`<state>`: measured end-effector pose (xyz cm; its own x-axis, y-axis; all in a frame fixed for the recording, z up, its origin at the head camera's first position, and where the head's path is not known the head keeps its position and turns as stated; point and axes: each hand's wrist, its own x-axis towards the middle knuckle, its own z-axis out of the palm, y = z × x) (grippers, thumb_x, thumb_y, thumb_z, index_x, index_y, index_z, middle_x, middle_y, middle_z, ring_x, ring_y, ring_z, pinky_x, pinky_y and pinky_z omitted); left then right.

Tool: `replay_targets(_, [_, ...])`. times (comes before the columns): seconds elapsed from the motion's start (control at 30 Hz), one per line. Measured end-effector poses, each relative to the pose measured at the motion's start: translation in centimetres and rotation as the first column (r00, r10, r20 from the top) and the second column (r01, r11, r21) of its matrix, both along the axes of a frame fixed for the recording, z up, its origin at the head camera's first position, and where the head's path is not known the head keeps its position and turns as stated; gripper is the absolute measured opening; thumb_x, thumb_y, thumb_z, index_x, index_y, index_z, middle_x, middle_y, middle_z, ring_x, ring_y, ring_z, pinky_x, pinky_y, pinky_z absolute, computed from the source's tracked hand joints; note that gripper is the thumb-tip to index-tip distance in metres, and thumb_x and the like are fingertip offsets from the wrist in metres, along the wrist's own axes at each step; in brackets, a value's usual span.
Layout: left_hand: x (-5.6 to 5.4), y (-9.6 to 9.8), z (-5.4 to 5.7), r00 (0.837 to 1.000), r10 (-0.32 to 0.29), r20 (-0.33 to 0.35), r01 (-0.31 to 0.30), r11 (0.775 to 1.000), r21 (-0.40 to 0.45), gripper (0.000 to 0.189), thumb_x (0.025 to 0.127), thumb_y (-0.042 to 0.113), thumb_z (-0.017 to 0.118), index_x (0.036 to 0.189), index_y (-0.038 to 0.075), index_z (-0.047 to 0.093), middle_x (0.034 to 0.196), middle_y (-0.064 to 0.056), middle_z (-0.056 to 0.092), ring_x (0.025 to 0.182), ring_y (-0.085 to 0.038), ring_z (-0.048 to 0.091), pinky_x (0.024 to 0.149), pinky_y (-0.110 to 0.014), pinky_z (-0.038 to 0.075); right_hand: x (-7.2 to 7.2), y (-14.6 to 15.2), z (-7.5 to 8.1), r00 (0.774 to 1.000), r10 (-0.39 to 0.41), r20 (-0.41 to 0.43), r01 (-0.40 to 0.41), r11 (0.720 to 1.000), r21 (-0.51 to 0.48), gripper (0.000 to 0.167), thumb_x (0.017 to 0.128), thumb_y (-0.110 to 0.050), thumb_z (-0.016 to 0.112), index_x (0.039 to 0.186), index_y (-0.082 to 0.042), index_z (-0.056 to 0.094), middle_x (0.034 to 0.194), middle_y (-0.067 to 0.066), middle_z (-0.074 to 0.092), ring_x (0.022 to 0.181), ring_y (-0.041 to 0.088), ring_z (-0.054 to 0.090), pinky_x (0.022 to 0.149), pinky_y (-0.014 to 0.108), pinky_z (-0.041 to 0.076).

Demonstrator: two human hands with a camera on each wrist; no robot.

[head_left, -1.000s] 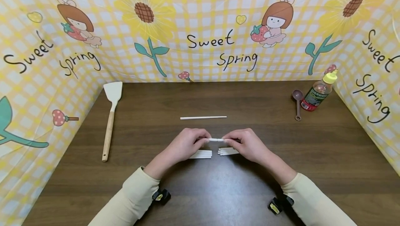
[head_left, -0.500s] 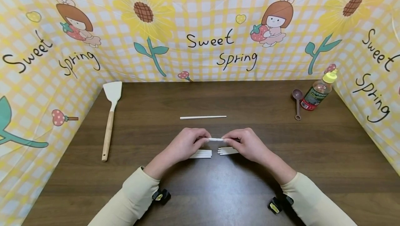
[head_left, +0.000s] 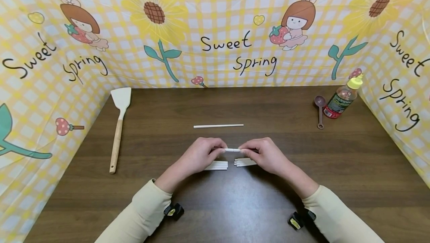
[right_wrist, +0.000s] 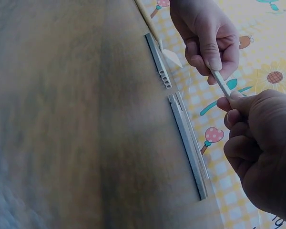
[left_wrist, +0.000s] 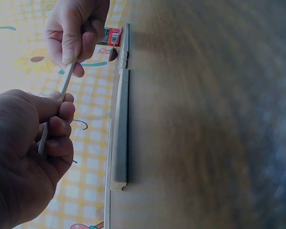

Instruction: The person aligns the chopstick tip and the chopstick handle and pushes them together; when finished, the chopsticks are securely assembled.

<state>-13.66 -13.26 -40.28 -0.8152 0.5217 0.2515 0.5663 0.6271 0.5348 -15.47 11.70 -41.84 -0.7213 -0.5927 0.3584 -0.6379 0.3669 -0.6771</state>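
Both hands pinch thin white sticks [head_left: 232, 150] in front of the body, raised over the table in the wrist views. A fine line crosses the short stretch between the hands, where two sticks seem to meet end to end. My left hand [head_left: 200, 155] has thumb and forefinger on the left part, and my right hand [head_left: 265, 154] grips the right part the same way. Below the left hand lies a row of white sticks [head_left: 216, 166]; a second row [head_left: 245, 162] lies below the right, its ends uneven. The hands partly cover both rows in the head view.
Beyond the hands lies a single white stick [head_left: 218, 126]. A white spatula [head_left: 120, 123] with a wooden handle is at the left. Back right are a brown measuring spoon [head_left: 320, 111] and a yellow-capped bottle [head_left: 340, 99]. Patterned cloth [head_left: 215, 22] walls the table's back and sides.
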Motion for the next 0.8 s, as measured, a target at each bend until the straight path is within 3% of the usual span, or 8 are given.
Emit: replay_targets(0.8, [0.26, 0.15, 0.02, 1.0, 0.013, 0.017, -0.013, 1.0, 0.013, 0.004, 0.096, 0.012, 0.07, 0.095, 0.011, 0.073, 0.081, 0.007, 0.066, 0.068, -0.009, 0.053, 0.066, -0.026, 0.046, 0.04, -0.1, -0.05, 1.0, -0.012, 0.018, 0.012, 1.0, 0.011, 0.005, 0.092, -0.007, 0.074, 0.095, -0.007, 0.078, 0.086, -0.002, 0.073, 0.072, 0.007, 0.059, 0.065, 0.027, 0.051])
